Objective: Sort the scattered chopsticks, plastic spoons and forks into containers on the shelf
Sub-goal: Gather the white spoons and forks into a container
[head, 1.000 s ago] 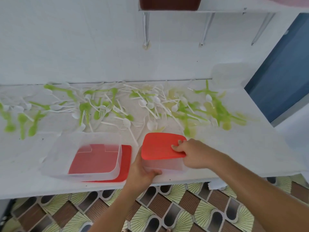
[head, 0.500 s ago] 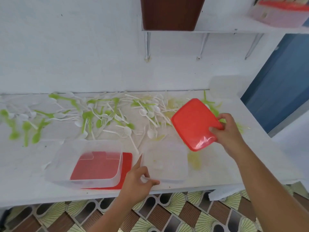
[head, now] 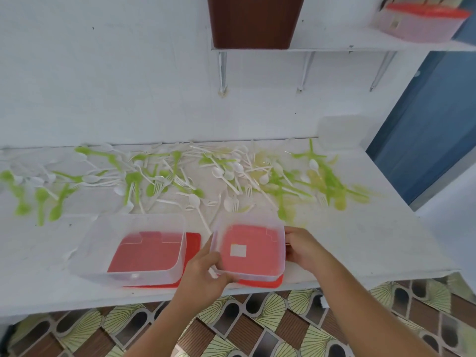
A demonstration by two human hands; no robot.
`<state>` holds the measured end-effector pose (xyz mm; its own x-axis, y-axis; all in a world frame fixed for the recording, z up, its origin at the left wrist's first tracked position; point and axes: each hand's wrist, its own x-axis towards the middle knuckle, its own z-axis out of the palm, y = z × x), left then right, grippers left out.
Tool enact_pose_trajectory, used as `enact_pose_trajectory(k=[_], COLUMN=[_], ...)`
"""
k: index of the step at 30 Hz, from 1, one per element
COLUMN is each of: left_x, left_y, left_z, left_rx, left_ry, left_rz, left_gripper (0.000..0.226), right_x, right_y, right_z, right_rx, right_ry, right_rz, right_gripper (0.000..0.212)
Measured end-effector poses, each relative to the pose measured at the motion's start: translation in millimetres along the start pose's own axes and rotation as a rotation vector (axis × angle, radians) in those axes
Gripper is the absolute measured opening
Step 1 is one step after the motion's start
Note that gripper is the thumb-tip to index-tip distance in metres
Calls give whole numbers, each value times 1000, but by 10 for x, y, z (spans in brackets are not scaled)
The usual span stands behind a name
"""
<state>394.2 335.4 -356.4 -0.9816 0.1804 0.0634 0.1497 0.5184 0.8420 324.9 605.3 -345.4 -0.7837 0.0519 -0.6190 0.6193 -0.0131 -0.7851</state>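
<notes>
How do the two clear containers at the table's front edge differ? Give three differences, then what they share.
Size: the left container is larger than the right container. Handling: the left hand and right hand both hold the right container; the left container is untouched. Marking: the right container shows a white sticker; the left container shows none. Shared: both are clear, empty, and sit on red lids.

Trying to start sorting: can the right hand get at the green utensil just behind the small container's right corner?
Probably, once freed: the right hand grips the small container, and the green utensil lies just beyond it with nothing between.
</notes>
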Motion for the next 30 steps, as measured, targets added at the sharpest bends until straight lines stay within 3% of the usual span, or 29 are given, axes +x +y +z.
enact_pose_trajectory(k=[7, 10, 13, 16, 18, 21, 23, 26, 30], left_x=[-11, 4, 12, -10, -84, -117, 60, 577, 1259], left_y=[-256, -270, -173, 43, 219, 569, 719, 661, 166], left_z=[199, 237, 221, 149, 88, -124, -369, -852, -1489], left_rx=[17, 56, 43, 41, 97, 72, 58, 140, 345], left_ry=[-20, -40, -63, -112, -130, -46, 37, 117, -5], left_rz=[-15, -49, -45, -60, -78, -30, -53, -183, -329], left_gripper=[46, 47, 48, 34, 45, 39, 24, 19, 16], right_x=[94, 265, 187, -63, -109, -55, 2, 172, 525], right_y=[55, 166, 71, -58, -106, -278, -445, -685, -878], right_z=[53, -45, -48, -76, -142, -177, -69, 302, 1034], right_rx=[26, -54, -117, -272, -313, -361, -387, -497, -792], right_ry=[100, 127, 163, 197, 232, 259, 252, 178, 33], right_rz=[28, -85, -180, -350, -415, -490, -534, -563, -564], right_gripper=[21, 40, 17, 31, 36, 43, 41, 30, 15])
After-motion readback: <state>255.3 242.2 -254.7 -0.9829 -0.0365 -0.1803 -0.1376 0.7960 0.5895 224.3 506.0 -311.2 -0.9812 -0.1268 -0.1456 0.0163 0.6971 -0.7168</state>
